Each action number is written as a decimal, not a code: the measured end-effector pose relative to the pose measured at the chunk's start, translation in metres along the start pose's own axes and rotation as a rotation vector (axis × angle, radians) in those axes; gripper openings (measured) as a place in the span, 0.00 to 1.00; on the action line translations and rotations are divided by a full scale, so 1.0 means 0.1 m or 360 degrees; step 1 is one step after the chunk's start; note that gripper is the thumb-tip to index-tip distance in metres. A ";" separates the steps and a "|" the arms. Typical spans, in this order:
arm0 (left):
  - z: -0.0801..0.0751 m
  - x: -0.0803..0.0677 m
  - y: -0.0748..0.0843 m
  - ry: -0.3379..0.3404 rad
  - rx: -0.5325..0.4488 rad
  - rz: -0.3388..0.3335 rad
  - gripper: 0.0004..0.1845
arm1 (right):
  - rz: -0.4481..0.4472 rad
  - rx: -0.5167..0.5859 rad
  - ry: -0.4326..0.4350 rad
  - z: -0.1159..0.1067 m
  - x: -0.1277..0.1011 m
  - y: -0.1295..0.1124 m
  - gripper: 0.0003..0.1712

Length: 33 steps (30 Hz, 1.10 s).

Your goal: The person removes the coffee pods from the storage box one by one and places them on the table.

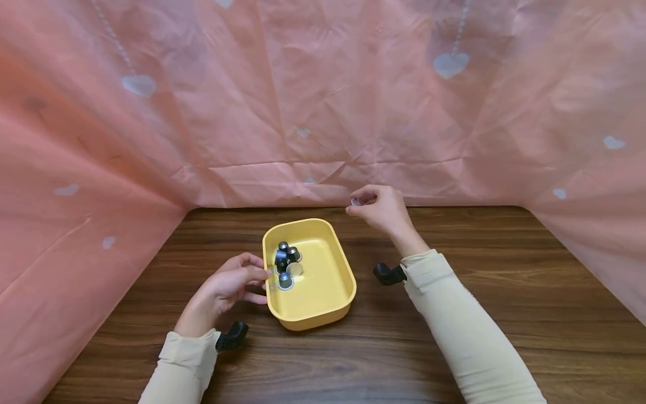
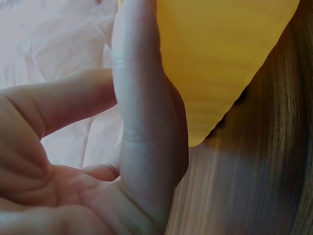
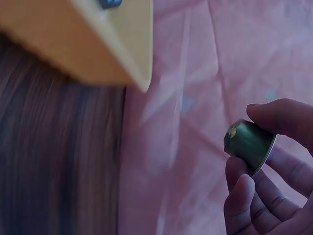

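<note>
My right hand (image 1: 384, 210) is raised beyond the back right of the yellow bin (image 1: 309, 321), near the curtain. Between thumb and fingers it pinches a green coffee capsule (image 3: 248, 145), narrow end pointing away from the palm. The left hand (image 1: 234, 282) rests against the bin's left side, fingers spread and one fingertip right at the rim. Close up in the left wrist view, a long, nearly straight finger (image 2: 139, 98) lies beside the yellow wall. Several coffee capsules (image 1: 285, 280), dark, blue and grey, are clustered inside the bin on its left; a pale gold one (image 1: 295, 270) shows its round face.
A dark brown wooden table (image 1: 484, 292) carries the bin. Pink curtain (image 1: 323, 112) with pale hearts hangs behind and along both sides of the table. Black wrist devices (image 1: 390, 274) stick out from both cuffs.
</note>
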<state>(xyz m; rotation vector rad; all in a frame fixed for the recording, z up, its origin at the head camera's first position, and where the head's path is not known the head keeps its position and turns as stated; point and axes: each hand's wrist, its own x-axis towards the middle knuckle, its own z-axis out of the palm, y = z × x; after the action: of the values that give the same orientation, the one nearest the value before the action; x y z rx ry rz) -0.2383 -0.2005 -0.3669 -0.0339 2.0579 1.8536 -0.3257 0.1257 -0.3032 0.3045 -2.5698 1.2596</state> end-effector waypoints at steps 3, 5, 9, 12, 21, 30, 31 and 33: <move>-0.01 -0.02 -0.01 0.0001 0.0001 -0.0003 0.20 | 0.0050 -0.0036 0.0020 -0.09 -0.03 0.18 0.17; -0.01 -0.03 -0.01 -0.0001 -0.0001 -0.0005 0.20 | 0.0077 -0.0067 0.0037 -0.15 -0.06 0.29 0.18; -0.01 -0.03 -0.01 -0.0008 -0.0003 -0.0003 0.20 | 0.0139 -0.0120 0.0081 -0.25 -0.17 0.48 0.19; -0.01 -0.03 -0.01 -0.0015 -0.0002 -0.0003 0.20 | 0.0184 -0.0119 0.0122 -0.28 -0.25 0.58 0.19; 0.00 -0.01 0.00 -0.0011 -0.0016 -0.0022 0.20 | 0.0233 -0.0114 0.0121 -0.25 -0.38 0.76 0.19; 0.00 0.00 -0.01 -0.0009 -0.0019 -0.0015 0.19 | 0.0247 -0.0150 0.0102 -0.24 -0.40 0.82 0.20; 0.00 0.00 -0.02 -0.0009 -0.0018 -0.0017 0.19 | 0.0245 -0.0169 0.0097 -0.24 -0.41 0.84 0.19; 0.00 0.00 -0.02 -0.0008 -0.0017 -0.0021 0.20 | 0.0234 -0.0211 0.0081 -0.22 -0.41 0.87 0.19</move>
<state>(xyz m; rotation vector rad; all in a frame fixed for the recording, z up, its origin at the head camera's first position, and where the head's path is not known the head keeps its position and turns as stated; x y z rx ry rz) -0.2375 -0.2012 -0.3683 -0.0453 2.0396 1.8547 -0.3103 0.1982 -0.3679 0.0575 -2.6570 1.1211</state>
